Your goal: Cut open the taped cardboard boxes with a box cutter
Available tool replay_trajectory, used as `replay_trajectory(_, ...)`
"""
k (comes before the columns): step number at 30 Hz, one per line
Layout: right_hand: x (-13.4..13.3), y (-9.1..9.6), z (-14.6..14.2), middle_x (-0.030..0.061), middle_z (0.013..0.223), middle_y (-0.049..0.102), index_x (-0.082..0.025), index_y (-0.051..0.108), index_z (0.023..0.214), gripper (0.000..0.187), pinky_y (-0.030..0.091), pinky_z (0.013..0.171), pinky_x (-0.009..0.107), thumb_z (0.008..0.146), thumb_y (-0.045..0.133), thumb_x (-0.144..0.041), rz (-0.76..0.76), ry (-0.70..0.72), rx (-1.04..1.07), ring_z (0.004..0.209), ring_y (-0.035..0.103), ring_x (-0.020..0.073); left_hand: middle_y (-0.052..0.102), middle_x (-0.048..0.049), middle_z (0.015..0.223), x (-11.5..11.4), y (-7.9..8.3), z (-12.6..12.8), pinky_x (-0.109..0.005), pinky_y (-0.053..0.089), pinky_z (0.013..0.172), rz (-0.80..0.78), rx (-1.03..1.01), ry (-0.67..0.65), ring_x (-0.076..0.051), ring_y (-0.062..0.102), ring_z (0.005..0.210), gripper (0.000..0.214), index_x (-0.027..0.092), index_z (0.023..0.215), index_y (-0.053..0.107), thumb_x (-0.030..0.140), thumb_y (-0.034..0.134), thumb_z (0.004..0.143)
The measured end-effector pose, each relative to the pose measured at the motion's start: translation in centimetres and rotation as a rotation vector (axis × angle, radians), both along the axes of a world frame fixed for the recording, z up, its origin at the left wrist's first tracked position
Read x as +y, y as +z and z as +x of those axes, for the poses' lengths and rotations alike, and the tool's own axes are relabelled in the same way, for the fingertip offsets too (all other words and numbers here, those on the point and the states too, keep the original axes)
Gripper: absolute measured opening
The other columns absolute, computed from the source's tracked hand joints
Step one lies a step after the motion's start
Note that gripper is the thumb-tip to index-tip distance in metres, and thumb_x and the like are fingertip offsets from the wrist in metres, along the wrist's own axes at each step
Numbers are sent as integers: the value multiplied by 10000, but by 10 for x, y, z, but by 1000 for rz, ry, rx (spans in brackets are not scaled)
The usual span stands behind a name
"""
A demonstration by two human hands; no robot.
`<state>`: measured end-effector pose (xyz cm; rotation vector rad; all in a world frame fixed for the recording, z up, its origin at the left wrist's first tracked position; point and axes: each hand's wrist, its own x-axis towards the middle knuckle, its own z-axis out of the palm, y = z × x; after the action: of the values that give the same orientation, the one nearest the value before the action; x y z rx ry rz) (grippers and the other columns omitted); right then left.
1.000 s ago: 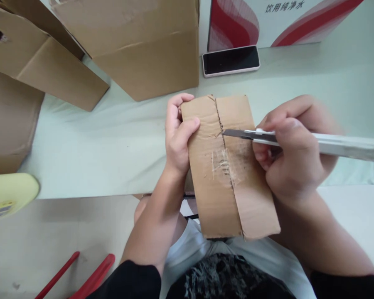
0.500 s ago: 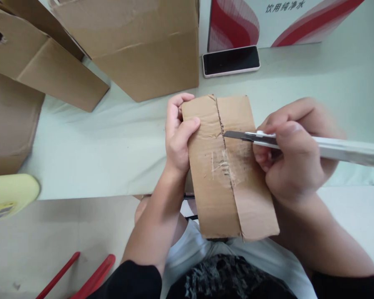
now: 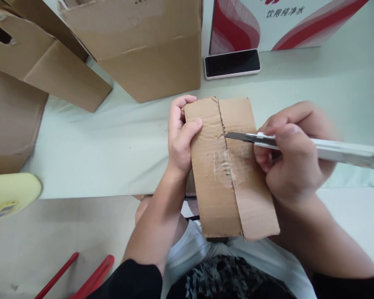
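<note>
A small brown cardboard box [image 3: 215, 211] is tilted in front of me, with a seam running down its top face and a scuffed patch near the middle. My left hand [image 3: 183, 137] grips its left edge, thumb on the top face and fingers around the far side. In my right hand [image 3: 294, 151] is a white utility knife [image 3: 345, 153], closed in the fist with its blade out. The blade tip lies at the seam, above the scuffed patch; whether it touches the cardboard I cannot tell. The box's underside is hidden.
A phone [image 3: 232, 64] lies on the pale green tablecloth [image 3: 90, 153]. Behind it stands a red and white carton [image 3: 286, 29]. Brown cardboard boxes [image 3: 156, 62] stand at the back left. A yellow object [image 3: 12, 189] is at the left edge, with red bars [image 3: 93, 276] below.
The view has shifted slightly, so most things sit a little lower and further right. Both hands keep their grips, and the blade stays by the seam.
</note>
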<state>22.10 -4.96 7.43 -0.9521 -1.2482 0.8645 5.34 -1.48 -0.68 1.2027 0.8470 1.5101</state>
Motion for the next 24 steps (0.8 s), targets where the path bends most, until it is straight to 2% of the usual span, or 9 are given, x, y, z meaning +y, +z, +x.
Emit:
replay_trajectory(10,0,1,1,-73,509,510,-231,588,714,178,275,381,278,887,630,-220,-24,2,-6,397,392,94,620,-51,1199,0,1,0,-411,524,918,-2,7,1,-267,622,1100,471,346,1271,537,568,712,894)
replay_trajectory(24,1,2,-2,-76,488,491,-237,592,710,165,259,350,280,870,622,-212,6,-9,5,369,370,94,612,-48,1183,1,0,0,-415,519,941,-2,15,-4,-268,623,1109,483,351,1276,531,591,706,896)
